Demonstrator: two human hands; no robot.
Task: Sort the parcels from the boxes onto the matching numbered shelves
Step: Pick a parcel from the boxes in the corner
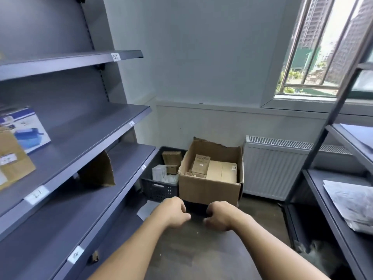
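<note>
**Risk: wrong shelf, toppled parcel**

Head view. Left hand (174,212) and right hand (219,216) reach low toward the cardboard box (207,188), fingers curled inward. A dark shape (196,208) sits between them; cannot tell whether they grip it or nothing. Parcels wait in the box, more in the black crate (159,188) just beside it.

Likely slips:
- The small upright parcel (200,164) leans on a flat one, so lifting its neighbour could tip it.
- The shelf labels (37,194) are small, handwritten and angled, so a misread number lands a parcel on the wrong shelf (80,126).
</note>
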